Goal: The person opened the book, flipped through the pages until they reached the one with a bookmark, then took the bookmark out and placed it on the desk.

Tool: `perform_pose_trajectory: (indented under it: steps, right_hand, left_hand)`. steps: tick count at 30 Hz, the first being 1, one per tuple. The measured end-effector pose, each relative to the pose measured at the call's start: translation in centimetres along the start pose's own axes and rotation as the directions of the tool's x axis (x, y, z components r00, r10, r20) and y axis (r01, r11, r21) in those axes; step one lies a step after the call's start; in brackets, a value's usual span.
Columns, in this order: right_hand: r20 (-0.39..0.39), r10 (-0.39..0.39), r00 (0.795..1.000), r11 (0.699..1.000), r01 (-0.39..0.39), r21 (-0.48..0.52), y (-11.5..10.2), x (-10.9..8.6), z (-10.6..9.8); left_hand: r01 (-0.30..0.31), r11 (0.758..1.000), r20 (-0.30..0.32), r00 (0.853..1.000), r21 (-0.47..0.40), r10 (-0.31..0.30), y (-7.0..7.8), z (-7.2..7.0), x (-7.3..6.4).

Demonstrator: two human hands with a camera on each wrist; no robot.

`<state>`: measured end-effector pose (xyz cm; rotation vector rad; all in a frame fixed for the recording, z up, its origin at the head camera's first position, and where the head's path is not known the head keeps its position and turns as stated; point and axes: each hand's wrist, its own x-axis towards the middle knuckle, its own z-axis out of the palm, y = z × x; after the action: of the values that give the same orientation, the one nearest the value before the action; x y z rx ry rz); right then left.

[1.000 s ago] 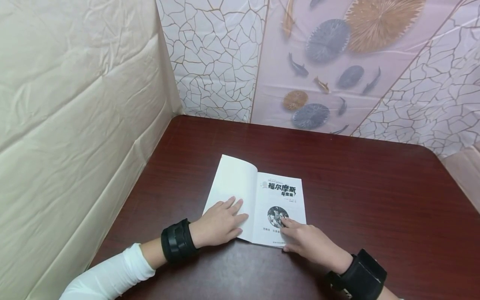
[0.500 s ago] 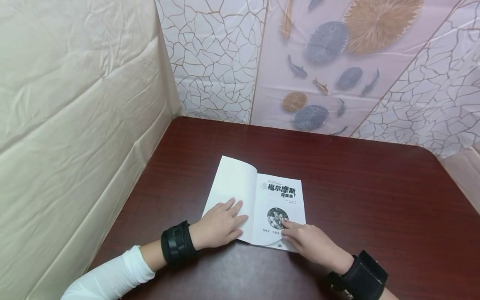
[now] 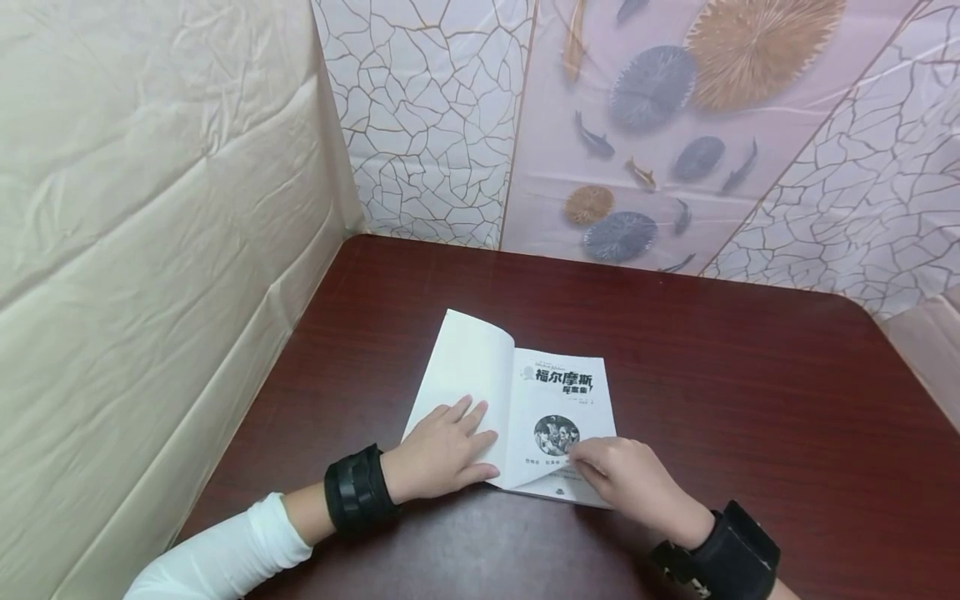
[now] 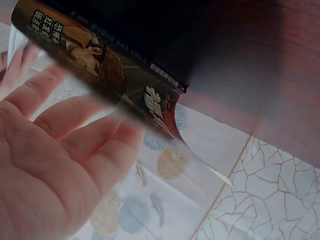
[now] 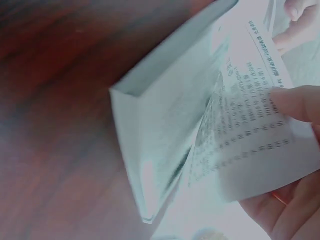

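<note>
An opened paperback book (image 3: 468,354) lies on the table, its title page (image 3: 555,383) printed with black Chinese characters and a round picture. My left hand (image 3: 442,446) rests with spread fingers on the blank left-hand leaf. In the left wrist view, the book's illustrated cover (image 4: 90,57) shows from below, beyond the fingers. My right hand (image 3: 630,479) pinches the lower right corner of the title page and holds it raised. Beneath it a strip of the following page (image 3: 558,485) shows. The right wrist view shows the lifted page (image 5: 250,120) between thumb and fingers, its underside covered in print.
The dark red-brown table (image 3: 750,400) extends around the book. A cream cloth (image 3: 165,208) hangs along the left side. Behind the table is a patterned sheet (image 3: 435,125). Each wrist wears a black strap (image 3: 358,490).
The right hand's fingertips have gone from lying on the title page to pinching its lower right corner, which has lifted and bent up. The left hand stays nearly still.
</note>
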<state>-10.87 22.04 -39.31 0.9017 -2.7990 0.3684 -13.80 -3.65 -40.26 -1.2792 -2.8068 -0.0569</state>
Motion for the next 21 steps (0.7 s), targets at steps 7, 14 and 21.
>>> perform_pose_trajectory:
  steps: [7,14,21]
  right_hand:
    - [-0.206,-0.113,0.972,0.993,0.117,0.006,-0.5,1.0,-0.7]
    - [-0.339,-0.209,0.918,0.973,0.229,0.02,-1.6,2.2,-1.2]
    - [-0.386,-0.27,0.882,0.958,0.287,-0.014,-2.4,3.3,-1.1]
  left_hand:
    - [0.034,0.999,-0.002,0.999,0.02,-0.034,0.7,0.2,0.3]
    - [0.089,0.994,-0.046,0.995,0.064,-0.086,1.9,0.3,1.2]
    - [0.147,0.982,-0.127,0.983,0.119,-0.132,3.1,0.3,2.1]
